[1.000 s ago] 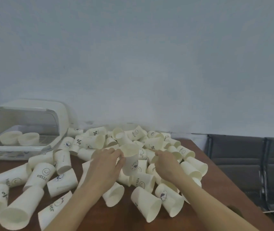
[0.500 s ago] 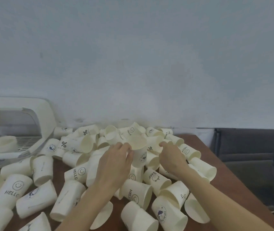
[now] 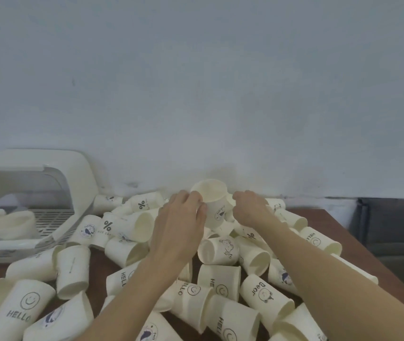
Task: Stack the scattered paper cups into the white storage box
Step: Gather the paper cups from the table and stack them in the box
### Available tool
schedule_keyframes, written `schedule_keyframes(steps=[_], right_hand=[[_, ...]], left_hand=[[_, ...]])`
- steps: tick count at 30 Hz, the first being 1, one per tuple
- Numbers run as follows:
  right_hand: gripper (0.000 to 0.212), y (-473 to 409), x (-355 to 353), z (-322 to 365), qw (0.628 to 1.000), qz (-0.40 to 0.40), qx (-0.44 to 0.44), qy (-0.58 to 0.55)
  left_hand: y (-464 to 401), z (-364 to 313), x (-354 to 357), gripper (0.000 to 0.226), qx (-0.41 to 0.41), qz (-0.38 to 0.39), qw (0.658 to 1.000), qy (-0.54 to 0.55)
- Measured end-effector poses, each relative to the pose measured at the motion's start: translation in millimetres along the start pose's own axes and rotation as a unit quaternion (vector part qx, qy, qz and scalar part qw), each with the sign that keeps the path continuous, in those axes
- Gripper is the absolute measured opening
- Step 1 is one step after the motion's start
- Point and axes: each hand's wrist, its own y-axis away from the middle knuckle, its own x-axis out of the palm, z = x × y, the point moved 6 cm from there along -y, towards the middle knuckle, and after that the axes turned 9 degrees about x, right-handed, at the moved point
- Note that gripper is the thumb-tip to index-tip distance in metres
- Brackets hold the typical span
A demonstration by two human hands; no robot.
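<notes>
Several white printed paper cups lie scattered in a pile (image 3: pixel 218 251) on the brown table (image 3: pixel 324 220). My left hand (image 3: pixel 179 232) grips one upright cup (image 3: pixel 212 200) by its side, lifted above the back of the pile, mouth up. My right hand (image 3: pixel 250 209) is just right of that cup, its fingers curled down over a cup in the pile; the fingertips are hidden. The white storage box (image 3: pixel 78 173) stands open at the far left, with short cup stacks (image 3: pixel 11 223) on its grid floor.
A pale wall runs right behind the pile. Dark chairs (image 3: pixel 392 230) stand past the table's right edge. Loose cups (image 3: pixel 73 269) cover the table between my arms and the box.
My view has shifted right and closer, so the box slid to the left edge. My left hand has raised its cup higher and further back; my right hand has followed to the pile's back.
</notes>
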Motion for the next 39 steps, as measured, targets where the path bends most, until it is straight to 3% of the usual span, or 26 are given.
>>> schedule_keyframes(steps=[8, 12, 15, 24, 39], right_hand=[[0.025, -34.0, 17.4, 17.2, 0.998, 0.029, 0.058, 0.027], [0.026, -38.4, 28.1, 19.7, 0.993, 0.057, 0.107, 0.001], [0.027, -37.0, 27.4, 20.2, 0.992, 0.029, 0.118, -0.041], [0.018, -9.1, -17.0, 35.2, 0.990, -0.140, 0.014, -0.024], [0.025, 66.6, -69.9, 122.3, 0.970, -0.230, -0.077, -0.012]], left_hand=[[-10.4, 20.3, -5.9, 0.019, 0.009, -0.031, 0.999, 0.003], [-9.2, 27.9, -9.0, 0.018, 0.012, -0.046, 0.999, 0.000], [-7.8, 31.1, -11.9, 0.020, 0.008, -0.048, 0.999, 0.002], [0.5, 43.2, -34.9, 0.022, -0.007, -0.043, 0.999, -0.006], [37.6, 99.2, -84.8, 0.023, -0.034, -0.048, 0.998, -0.003]])
